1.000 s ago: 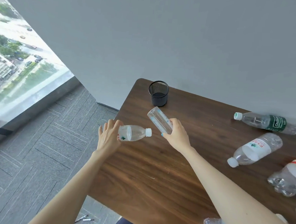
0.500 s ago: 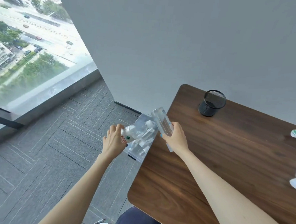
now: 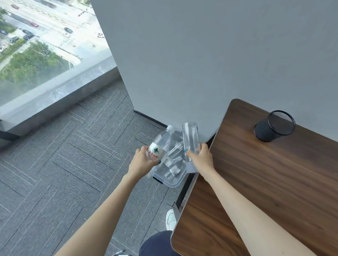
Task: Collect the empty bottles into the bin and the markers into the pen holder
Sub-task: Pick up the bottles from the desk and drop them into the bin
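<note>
My left hand [image 3: 142, 162] grips a clear bottle [image 3: 160, 146] with a white and red label, its cap pointing up and away. In my right hand [image 3: 201, 159] is a second clear bottle [image 3: 190, 141], label-free, held base up. Both bottles hang over a transparent plastic bin [image 3: 172, 180] on the floor beside the table's left edge. Several clear bottles lie inside the bin. A black mesh pen holder [image 3: 274, 126] stands near the far left corner of the wooden table [image 3: 269, 193]. Two markers [image 3: 117, 255] lie on the carpet by my leg.
A grey wall runs behind the bin and table. A large window with a low ledge fills the left side. Grey carpet tiles cover the floor. My white shoe [image 3: 170, 220] sits at the table's edge.
My view has swung left, away from the table. Both hands have carried their bottles off the tabletop to above the bin. The bottles on the right of the table have left the view.
</note>
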A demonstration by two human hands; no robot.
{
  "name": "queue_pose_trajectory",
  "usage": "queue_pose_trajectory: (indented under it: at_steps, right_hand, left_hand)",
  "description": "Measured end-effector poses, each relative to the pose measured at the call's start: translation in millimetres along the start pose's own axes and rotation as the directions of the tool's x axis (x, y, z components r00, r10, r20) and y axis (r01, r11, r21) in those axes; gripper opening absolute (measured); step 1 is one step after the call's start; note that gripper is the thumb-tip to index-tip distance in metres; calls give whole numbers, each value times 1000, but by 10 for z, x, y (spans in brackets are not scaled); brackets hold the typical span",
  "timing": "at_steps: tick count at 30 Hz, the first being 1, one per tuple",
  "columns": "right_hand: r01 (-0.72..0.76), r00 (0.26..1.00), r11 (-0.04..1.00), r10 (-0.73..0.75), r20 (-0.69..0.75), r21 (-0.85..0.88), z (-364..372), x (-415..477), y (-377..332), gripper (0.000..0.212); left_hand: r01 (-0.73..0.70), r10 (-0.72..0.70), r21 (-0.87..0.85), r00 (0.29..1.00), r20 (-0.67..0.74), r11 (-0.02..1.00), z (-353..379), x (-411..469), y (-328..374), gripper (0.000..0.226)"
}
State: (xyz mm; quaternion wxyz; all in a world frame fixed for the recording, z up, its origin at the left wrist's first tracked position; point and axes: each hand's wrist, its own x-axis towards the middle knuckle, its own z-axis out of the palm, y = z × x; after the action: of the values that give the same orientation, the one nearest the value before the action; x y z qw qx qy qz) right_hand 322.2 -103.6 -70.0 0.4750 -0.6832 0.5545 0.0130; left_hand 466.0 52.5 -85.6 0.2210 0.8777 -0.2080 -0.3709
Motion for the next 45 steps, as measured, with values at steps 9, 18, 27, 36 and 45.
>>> queue_pose_trajectory:
  at_steps: [9,18,27,36,45]
  right_hand:
    - [-97,995,994,97,3,52,117,140,-48,41]
    - [-226,974,974,224,41,36,281,142,7,55]
    - [-250,963,968,252,97,-25,439,179,-41,56]
    - [-240,956,969,247,157,-61,411,401,-313,74]
    - [-116,988,992,121,98,-51,389,245,-219,31]
  left_hand:
    - [-16,15,15,994,105,1000,3,283,110,85]
    - [-5,14,-151,998,61,989,28,262,-14,58]
    - [-17,30,-207,998,59,978,-13,242,-106,43]
    - [-34,45,-224,998,46,974,-49,311,-73,39]
    - [-52,70,-256,995,64,965,-1,288,87,32]
